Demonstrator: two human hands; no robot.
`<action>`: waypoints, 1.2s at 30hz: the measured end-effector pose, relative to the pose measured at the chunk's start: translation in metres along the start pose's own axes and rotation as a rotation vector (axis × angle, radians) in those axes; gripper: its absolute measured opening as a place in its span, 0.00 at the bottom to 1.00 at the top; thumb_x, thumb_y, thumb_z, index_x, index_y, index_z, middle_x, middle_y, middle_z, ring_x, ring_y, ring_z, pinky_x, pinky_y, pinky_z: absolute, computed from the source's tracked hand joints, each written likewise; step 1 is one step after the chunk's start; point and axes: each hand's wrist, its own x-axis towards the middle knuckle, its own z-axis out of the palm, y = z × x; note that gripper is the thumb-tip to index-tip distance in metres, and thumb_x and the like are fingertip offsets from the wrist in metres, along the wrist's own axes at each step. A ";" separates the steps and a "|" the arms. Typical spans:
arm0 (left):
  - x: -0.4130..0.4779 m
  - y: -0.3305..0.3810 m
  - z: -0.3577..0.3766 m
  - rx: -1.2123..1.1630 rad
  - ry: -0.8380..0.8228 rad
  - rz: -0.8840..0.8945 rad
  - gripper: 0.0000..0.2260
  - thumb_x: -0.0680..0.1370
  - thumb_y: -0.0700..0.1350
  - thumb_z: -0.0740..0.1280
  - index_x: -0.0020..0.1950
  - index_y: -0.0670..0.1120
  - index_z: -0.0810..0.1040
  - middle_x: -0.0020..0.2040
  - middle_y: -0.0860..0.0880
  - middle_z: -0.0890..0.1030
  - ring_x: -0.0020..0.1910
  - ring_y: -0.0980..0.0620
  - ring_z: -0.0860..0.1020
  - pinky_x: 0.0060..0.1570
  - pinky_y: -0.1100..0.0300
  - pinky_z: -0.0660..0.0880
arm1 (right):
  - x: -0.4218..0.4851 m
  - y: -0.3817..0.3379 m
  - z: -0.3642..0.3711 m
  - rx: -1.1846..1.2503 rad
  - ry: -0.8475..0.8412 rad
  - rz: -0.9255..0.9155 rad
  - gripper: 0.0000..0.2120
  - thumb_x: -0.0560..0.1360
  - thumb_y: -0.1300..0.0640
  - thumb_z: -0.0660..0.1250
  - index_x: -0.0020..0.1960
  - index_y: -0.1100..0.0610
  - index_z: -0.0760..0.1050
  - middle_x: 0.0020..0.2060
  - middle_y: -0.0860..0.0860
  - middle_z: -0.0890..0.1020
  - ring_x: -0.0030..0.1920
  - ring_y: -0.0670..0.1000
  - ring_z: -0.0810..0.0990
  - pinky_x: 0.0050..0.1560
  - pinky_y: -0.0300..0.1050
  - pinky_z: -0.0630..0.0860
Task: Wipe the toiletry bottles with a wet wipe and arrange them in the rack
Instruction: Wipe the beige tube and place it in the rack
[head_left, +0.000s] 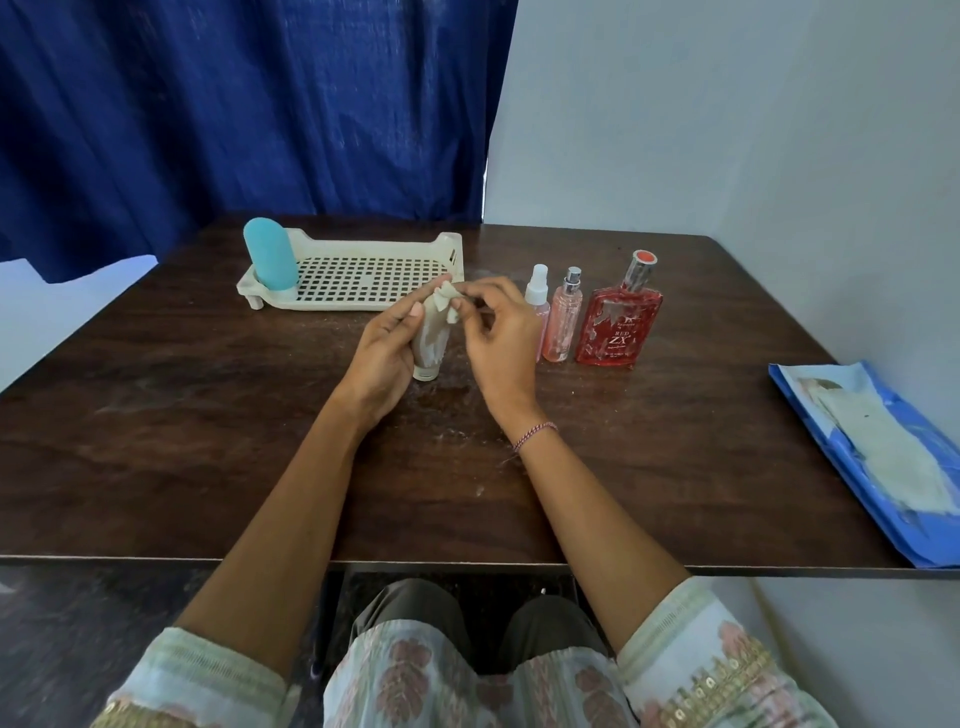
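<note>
Right now I've got the small grey tube (430, 340) in my left hand (382, 358), fingers curled round its side, cap end down just over the table (208, 415), w/ its long axis running up and away from me toward the rack (363, 270). My right hand (498, 343) is at the tube's top end, thumb & fingertips pinched on a scrap of wet wipe (449, 304), other fingers loosely bent. Both forearms come in from the near edge and meet abt mid-table, wrists raised.

Rack sits at the far edge, left of centre, straight beyond the tube, so the left hand is nearer to it. A blue bottle (270, 257) already stands in the rack's left end; rest of the grid looks free. Three more wait to my right of the hands in a row: white-capped spray (537, 291), pink spray (563, 317), red perfume bottle (618, 322). Wipes pack (872, 447) lies at the right edge.

Next, I reckon: finish the rub, then push fwd w/ the left to stand the tube in the rack.
</note>
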 end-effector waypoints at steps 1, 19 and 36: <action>0.000 0.000 0.000 -0.011 0.002 0.000 0.15 0.82 0.38 0.52 0.66 0.44 0.71 0.60 0.53 0.80 0.64 0.55 0.75 0.63 0.61 0.72 | -0.001 -0.003 0.000 0.007 -0.012 -0.025 0.05 0.73 0.67 0.68 0.49 0.64 0.80 0.45 0.54 0.80 0.46 0.44 0.77 0.48 0.35 0.77; 0.001 0.002 -0.006 -0.098 0.115 0.012 0.13 0.80 0.34 0.57 0.61 0.45 0.74 0.53 0.48 0.80 0.52 0.54 0.79 0.54 0.62 0.77 | -0.015 -0.004 0.006 -0.016 -0.189 -0.059 0.06 0.71 0.66 0.70 0.48 0.62 0.81 0.45 0.53 0.80 0.47 0.45 0.78 0.49 0.37 0.76; 0.005 0.003 -0.006 -0.022 0.194 0.026 0.10 0.80 0.38 0.60 0.59 0.47 0.75 0.50 0.50 0.76 0.49 0.55 0.77 0.46 0.62 0.79 | -0.010 0.005 -0.001 -0.019 -0.259 -0.068 0.07 0.70 0.68 0.71 0.48 0.62 0.81 0.45 0.53 0.81 0.44 0.43 0.78 0.46 0.29 0.75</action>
